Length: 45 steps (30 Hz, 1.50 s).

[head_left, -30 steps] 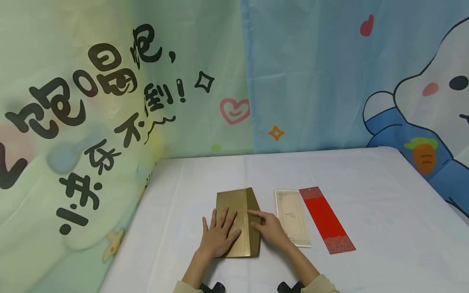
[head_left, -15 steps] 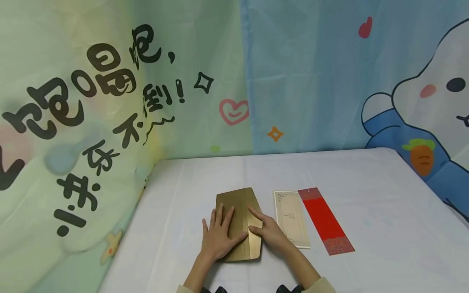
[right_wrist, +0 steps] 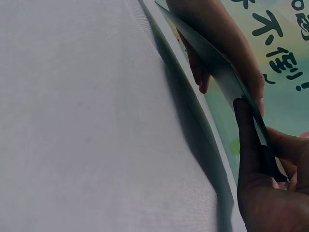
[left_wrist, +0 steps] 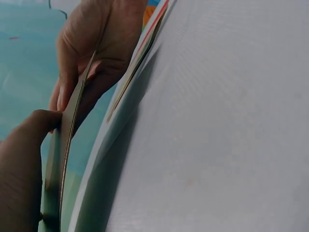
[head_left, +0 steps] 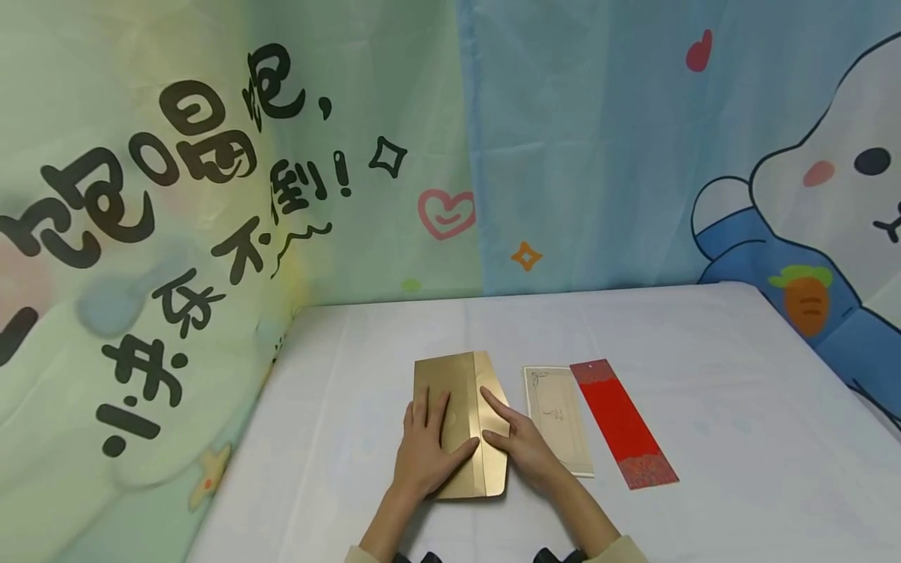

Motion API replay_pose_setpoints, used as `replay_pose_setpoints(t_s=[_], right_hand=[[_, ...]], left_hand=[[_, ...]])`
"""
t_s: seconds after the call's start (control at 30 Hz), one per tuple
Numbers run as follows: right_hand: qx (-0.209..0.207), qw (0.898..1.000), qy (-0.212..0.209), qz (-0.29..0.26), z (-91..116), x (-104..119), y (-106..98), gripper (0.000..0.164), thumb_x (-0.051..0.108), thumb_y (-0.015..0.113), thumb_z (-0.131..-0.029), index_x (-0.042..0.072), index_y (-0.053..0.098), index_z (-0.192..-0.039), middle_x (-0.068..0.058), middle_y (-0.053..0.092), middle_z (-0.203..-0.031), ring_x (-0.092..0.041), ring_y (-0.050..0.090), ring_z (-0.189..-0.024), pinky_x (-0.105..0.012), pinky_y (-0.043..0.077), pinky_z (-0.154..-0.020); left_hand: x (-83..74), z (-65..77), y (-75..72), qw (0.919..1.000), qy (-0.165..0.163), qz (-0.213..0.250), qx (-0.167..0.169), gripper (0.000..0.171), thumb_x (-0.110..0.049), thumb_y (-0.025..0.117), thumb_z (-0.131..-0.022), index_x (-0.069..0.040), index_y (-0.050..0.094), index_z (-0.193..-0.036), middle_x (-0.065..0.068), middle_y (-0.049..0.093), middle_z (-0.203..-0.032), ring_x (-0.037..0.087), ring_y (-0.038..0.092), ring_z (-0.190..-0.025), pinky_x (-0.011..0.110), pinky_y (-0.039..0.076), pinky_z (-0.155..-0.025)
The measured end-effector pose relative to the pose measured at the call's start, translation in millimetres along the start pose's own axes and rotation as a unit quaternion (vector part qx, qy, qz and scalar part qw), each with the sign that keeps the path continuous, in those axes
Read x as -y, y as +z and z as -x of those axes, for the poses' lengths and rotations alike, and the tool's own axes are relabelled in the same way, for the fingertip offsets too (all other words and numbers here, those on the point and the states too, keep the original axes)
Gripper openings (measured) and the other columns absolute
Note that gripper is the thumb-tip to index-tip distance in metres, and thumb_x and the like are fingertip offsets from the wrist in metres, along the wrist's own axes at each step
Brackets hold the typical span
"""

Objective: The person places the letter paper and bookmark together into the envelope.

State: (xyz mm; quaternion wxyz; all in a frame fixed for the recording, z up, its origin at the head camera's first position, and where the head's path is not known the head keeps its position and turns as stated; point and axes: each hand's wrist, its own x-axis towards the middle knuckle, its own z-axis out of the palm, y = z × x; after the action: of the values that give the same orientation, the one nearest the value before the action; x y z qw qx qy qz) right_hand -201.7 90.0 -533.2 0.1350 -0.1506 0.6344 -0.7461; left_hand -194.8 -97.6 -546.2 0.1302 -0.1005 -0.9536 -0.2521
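Note:
A gold envelope (head_left: 450, 383) with a crease down its right side is held off the white table, its lower edge raised in both wrist views. My left hand (head_left: 425, 453) holds its left part, thumb and some fingers across the face. Other left fingers (right_wrist: 203, 84) show on the table side in the right wrist view. With the thumb and index finger over the face and another finger underneath, my right hand (head_left: 524, 446) grips the right flap. What is inside the envelope, if anything, is hidden.
Just right of the envelope lies a cream card (head_left: 559, 418) with a printed border. Beside it, slightly overlapping, is a red strip (head_left: 622, 422) with patterned ends. The white-covered table (head_left: 739, 375) meets printed cloth walls (head_left: 598, 156) at the back and left.
The envelope has been lifted and tilted, and its right flap has turned from dark to bright. My left thumb has moved right towards the crease; the card and red strip stay put.

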Motion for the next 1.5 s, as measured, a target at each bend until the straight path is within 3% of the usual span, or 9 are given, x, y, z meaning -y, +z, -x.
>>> replay_pose_setpoints(t_s=[0.2,0.4,0.53,0.73,0.97,1.2,1.27,1.5], right_hand=[[0.015,0.999,0.003,-0.03,1.6,-0.9,-1.8,0.066,0.004,0.055,-0.089,0.013,0.025,-0.147,-0.012,0.023,-0.149,-0.025,0.033,-0.129,-0.023,0.036,-0.095],[-0.007,1.0,0.001,0.008,3.2,1.1,-2.4,0.066,0.003,0.058,-0.086,0.012,0.03,-0.145,-0.009,0.026,-0.148,-0.021,0.026,-0.133,-0.019,0.032,-0.096],[-0.006,0.999,0.002,0.036,4.5,2.5,-5.7,0.068,0.001,0.06,-0.084,0.014,0.032,-0.145,-0.01,0.029,-0.147,-0.023,0.031,-0.129,-0.022,0.034,-0.096],[0.019,0.997,0.005,0.071,4.3,0.6,-16.1,0.075,0.003,0.065,-0.08,0.018,0.03,-0.146,-0.007,0.024,-0.15,-0.023,0.028,-0.129,-0.019,0.031,-0.096],[0.021,0.996,0.017,0.085,4.6,-0.5,-20.6,0.078,0.002,0.066,-0.079,0.016,0.03,-0.146,-0.002,0.019,-0.152,-0.023,0.011,-0.136,-0.036,0.02,-0.105],[0.031,0.998,0.009,0.06,5.0,-4.6,-21.2,0.078,-0.001,0.065,-0.079,0.013,0.027,-0.146,-0.006,0.013,-0.153,-0.027,0.01,-0.135,-0.023,0.034,-0.095],[0.034,0.998,0.0,0.06,5.2,-5.2,-21.2,0.078,-0.001,0.064,-0.08,0.012,0.026,-0.147,-0.007,0.013,-0.153,-0.027,0.01,-0.135,-0.025,0.033,-0.097],[0.013,0.995,-0.001,0.094,6.1,-6.4,-19.2,0.077,-0.001,0.064,-0.079,0.015,0.029,-0.146,-0.003,0.02,-0.152,-0.023,0.007,-0.137,-0.045,0.01,-0.107]], left_hand=[[-3.0,0.5,0.3,0.9998,0.0,0.013,-0.012,0.085,-0.069,0.051,-0.075,-0.021,0.035,-0.143,0.009,0.016,-0.152,0.046,0.022,-0.13,0.056,0.047,-0.069],[-3.8,0.6,-1.2,0.9977,0.024,0.018,-0.062,0.082,-0.06,0.062,-0.072,-0.016,0.042,-0.139,0.01,0.026,-0.149,0.043,0.032,-0.127,0.055,0.048,-0.07],[-3.6,0.4,-1.6,0.9955,0.048,0.026,-0.078,0.081,-0.056,0.065,-0.071,-0.014,0.044,-0.138,0.013,0.03,-0.146,0.037,0.036,-0.126,0.05,0.049,-0.073],[-5.2,0.4,-3.5,0.9943,0.058,0.042,-0.08,0.082,-0.053,0.067,-0.069,-0.014,0.044,-0.138,0.015,0.03,-0.146,0.035,0.039,-0.125,0.048,0.048,-0.077],[-8.0,-0.3,-5.7,0.9935,0.063,0.053,-0.079,0.083,-0.055,0.066,-0.07,-0.015,0.042,-0.139,0.017,0.031,-0.145,0.035,0.04,-0.124,0.047,0.047,-0.082],[-9.0,-0.3,-6.2,0.9944,0.054,0.06,-0.069,0.082,-0.055,0.065,-0.071,-0.017,0.041,-0.14,0.015,0.029,-0.146,0.034,0.04,-0.125,0.048,0.045,-0.084],[-9.3,-0.3,-6.2,0.9948,0.05,0.059,-0.066,0.082,-0.055,0.064,-0.071,-0.017,0.041,-0.14,0.015,0.029,-0.147,0.034,0.04,-0.125,0.048,0.045,-0.083],[-9.5,0.8,-4.6,0.9979,0.036,0.032,-0.043,0.085,-0.058,0.063,-0.07,-0.018,0.039,-0.141,0.014,0.027,-0.147,0.035,0.038,-0.125,0.051,0.048,-0.075]])
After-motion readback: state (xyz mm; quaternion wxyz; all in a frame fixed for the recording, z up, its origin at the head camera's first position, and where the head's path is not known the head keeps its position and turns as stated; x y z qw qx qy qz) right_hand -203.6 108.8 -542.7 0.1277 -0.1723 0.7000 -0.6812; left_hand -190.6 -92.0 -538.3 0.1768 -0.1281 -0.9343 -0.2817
